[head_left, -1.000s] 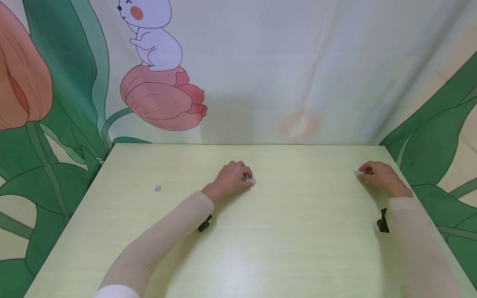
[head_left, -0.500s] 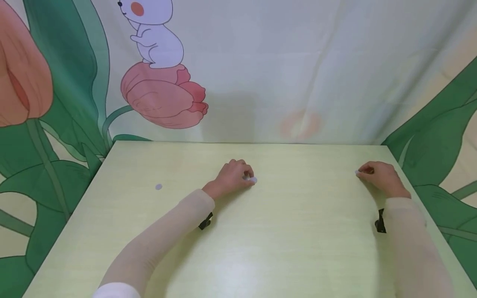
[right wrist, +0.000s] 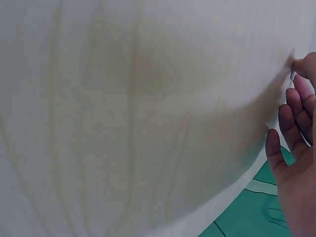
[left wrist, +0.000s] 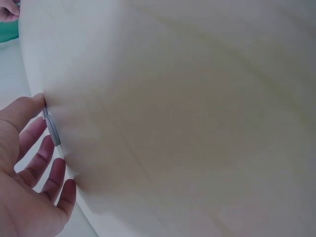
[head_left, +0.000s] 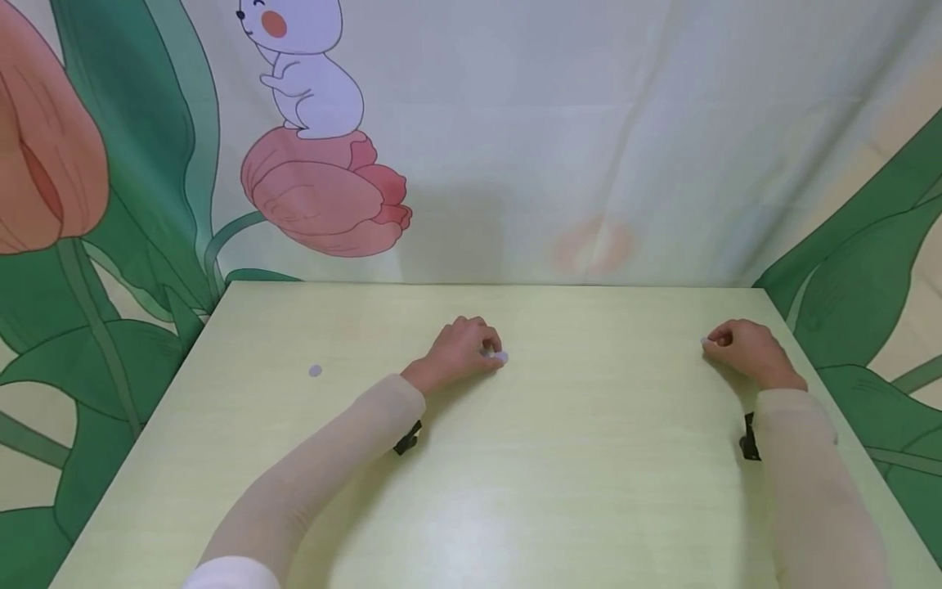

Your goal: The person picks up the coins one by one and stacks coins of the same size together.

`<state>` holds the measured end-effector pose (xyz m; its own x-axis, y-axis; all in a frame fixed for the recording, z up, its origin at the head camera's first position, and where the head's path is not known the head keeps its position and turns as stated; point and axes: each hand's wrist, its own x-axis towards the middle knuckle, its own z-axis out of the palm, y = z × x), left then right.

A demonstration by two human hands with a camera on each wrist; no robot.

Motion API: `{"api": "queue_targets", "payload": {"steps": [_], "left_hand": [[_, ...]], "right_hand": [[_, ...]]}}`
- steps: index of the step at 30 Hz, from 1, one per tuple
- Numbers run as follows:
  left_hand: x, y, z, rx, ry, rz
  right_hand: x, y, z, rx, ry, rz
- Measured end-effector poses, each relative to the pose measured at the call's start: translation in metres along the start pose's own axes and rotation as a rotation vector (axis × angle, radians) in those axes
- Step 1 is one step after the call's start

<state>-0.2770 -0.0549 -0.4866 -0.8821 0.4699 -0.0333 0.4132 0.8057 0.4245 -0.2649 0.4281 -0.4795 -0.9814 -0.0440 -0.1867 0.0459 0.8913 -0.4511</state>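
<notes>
In the head view my left hand (head_left: pixel 459 348) is at the table's far middle, thumb and fingers curled at a small pale grey disc (head_left: pixel 502 357). The left wrist view shows two thin round grey discs (left wrist: pixel 53 130) overlapping on the table by the thumb and fingers, one right at the thumb tip. Far to the right, my right hand (head_left: pixel 751 353) pinches another small pale disc (head_left: pixel 706 341) between thumb and forefinger, low over the table; the fingers mostly cover it. A further flat grey disc (head_left: pixel 315 370) lies alone on the left part of the table.
The pale wooden table (head_left: pixel 589 458) ends at a printed curtain (head_left: pixel 515 147) with tulips, leaves and a white animal. Under each sleeve a black wrist strap piece (head_left: pixel 750 438) shows. My left forearm (head_left: pixel 316 491) crosses the table's left half.
The right forearm has shifted slightly to the left, and its hand draws the fingers closer over the disc. My left hand stays in place; the lone disc has not moved on the table.
</notes>
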Motion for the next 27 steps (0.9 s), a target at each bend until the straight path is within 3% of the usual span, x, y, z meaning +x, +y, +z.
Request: {"api": "queue_targets", "payload": {"steps": [6, 12, 16, 27], "left_hand": [[-0.002, 0.003, 0.0, 0.003, 0.003, 0.002], [-0.004, 0.004, -0.003, -0.01, -0.006, -0.005], [-0.003, 0.004, -0.003, -0.012, -0.006, -0.013], [-0.002, 0.002, -0.001, -0.027, 0.001, -0.001]], "right_hand": [[-0.001, 0.006, 0.001, 0.02, -0.003, -0.061], [-0.004, 0.013, 0.004, 0.034, 0.055, -0.128], [-0.003, 0.012, 0.004, 0.057, 0.078, -0.104], [-0.001, 0.014, 0.006, 0.079, 0.043, -0.027]]}}
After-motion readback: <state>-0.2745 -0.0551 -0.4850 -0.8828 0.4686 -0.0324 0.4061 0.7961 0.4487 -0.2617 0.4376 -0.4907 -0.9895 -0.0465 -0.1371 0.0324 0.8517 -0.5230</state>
